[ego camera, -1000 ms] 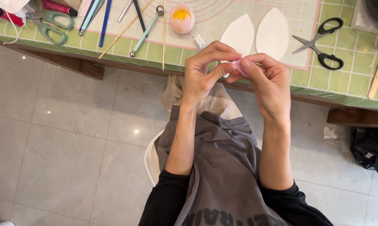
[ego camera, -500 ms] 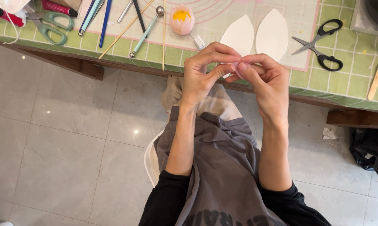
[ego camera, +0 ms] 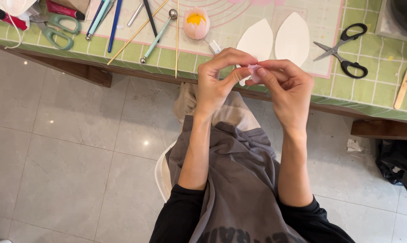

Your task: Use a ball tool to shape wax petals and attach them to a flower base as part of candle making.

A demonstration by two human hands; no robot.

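My left hand and my right hand meet in front of the table edge, fingertips pinched together on a small pale pink piece of soft material. Most of that piece is hidden by my fingers. Just behind my hands, on the pink-lined mat, lie two white petal-shaped cutouts. A pink flower bud with a yellow centre sits further left on the mat.
Black-handled scissors lie to the right, a wooden stick beyond them. Green-handled scissors, a ball-ended tool, thin sticks and pens are on the left of the green grid table. A black bag sits on the tiled floor.
Both hands stay together on the pink piece; the fingers have shifted slightly around it. Nothing on the table has moved.
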